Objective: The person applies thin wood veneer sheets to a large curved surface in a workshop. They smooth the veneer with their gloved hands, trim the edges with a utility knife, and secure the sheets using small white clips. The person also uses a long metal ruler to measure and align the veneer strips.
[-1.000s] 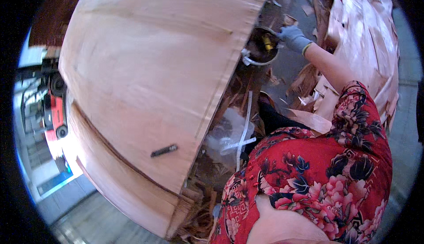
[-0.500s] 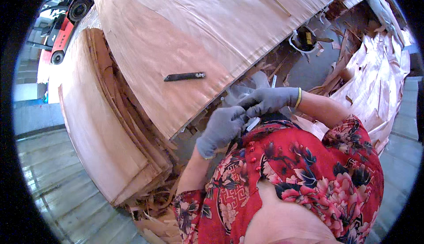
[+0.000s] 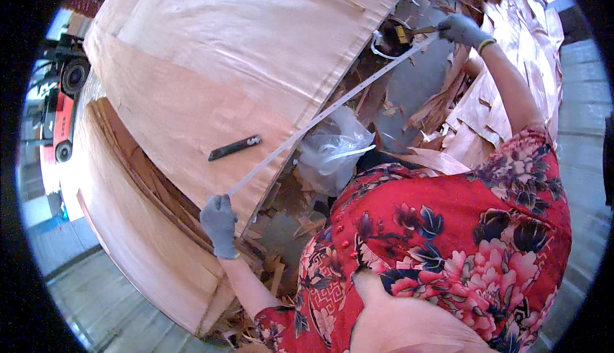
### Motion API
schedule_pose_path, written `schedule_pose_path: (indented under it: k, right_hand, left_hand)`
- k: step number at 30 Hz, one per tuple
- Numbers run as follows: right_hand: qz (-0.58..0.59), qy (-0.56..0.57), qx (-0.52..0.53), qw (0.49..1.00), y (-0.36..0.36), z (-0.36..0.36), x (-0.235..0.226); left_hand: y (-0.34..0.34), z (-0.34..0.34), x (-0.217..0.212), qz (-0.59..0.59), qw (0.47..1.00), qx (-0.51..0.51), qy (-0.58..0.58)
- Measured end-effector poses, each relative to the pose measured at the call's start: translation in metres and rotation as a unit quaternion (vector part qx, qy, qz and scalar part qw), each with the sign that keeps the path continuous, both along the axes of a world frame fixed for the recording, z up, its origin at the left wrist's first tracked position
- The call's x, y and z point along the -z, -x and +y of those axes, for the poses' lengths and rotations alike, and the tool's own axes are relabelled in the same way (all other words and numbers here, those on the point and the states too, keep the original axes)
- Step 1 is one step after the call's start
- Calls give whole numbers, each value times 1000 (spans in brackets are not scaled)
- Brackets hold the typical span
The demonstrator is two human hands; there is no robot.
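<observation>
A big stack of thin wood sheets (image 3: 211, 78) is lying flat. Along its right edge, 2 gloved hands are stretching a long pale strip (image 3: 326, 111) — left hand (image 3: 219, 223) pinching 1 end, right hand (image 3: 462, 30) gripping the other. A small black tool (image 3: 234, 148) is lying near that edge.

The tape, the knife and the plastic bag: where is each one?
tape (image 3: 332, 107), head view, middle of the stretched strip
knife (image 3: 234, 148), head view, middle of its dark body
plastic bag (image 3: 332, 145), head view, its crumpled clear side
</observation>
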State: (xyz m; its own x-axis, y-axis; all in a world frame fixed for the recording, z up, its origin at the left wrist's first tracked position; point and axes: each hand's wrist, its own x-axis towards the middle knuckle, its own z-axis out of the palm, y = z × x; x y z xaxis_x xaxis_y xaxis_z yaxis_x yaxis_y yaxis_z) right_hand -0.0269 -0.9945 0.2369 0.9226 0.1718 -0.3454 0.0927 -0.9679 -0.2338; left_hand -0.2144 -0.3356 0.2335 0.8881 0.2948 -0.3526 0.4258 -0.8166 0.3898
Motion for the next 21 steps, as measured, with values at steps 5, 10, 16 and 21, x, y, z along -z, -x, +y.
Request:
schedule_pose_path:
  k: [5, 10, 16, 21]
  right_hand:
    - [-177, -51, -180, 966, 9, 80, -9]
    - [143, -485, -291, 812, 79, 286, 1]
    - [360, -386, -140, 837, 96, 342, -3]
    - [321, -356, -152, 864, 89, 342, 14]
  left_hand:
    - [-15, -88, 0, -8, 983, 111, 143]
    - [-28, -148, -9, -79, 924, 293, 232]
    - [-24, -127, -2, -5, 950, 195, 243]
    - [-17, -90, 25, -158, 975, 97, 122]
